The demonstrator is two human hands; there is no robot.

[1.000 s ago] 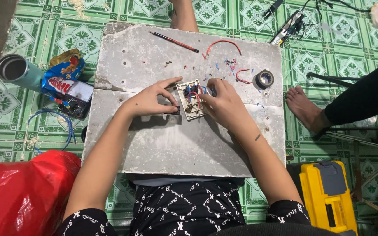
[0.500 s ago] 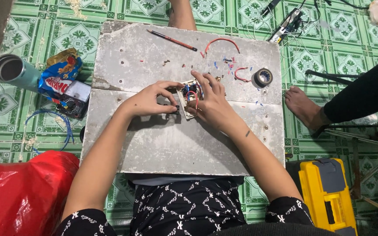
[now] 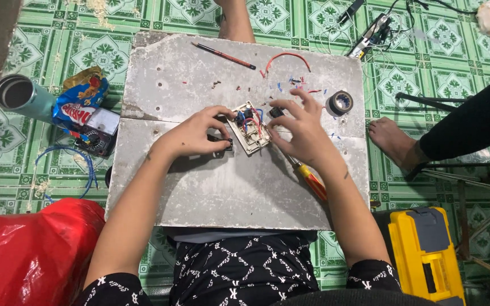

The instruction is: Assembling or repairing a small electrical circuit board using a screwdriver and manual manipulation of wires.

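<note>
A beige switch plate (image 3: 249, 128) with red and blue wires on its back lies tilted on a grey board (image 3: 228, 192) across my lap. My left hand (image 3: 191, 136) grips the plate's left edge, thumb on top, fingers curled over a small black part (image 3: 225, 143). My right hand (image 3: 304, 133) hovers at the plate's right edge with fingers spread; another small black part (image 3: 276, 111) sits at its fingertips. A screwdriver (image 3: 312, 180) with a yellow and orange handle lies on the board under my right wrist.
On the board lie a red pencil (image 3: 222, 55), a curved red wire (image 3: 287, 55), wire scraps and a black tape roll (image 3: 340, 103). Around it are a cup (image 3: 15, 93), a snack bag (image 3: 80, 99), a red bag (image 3: 24, 255), a yellow toolbox (image 3: 426, 255) and another person's foot (image 3: 392, 139).
The plate has been turned and tilted between my hands. My right hand has spread its fingers and shifted right, and the screwdriver now shows lying under its wrist.
</note>
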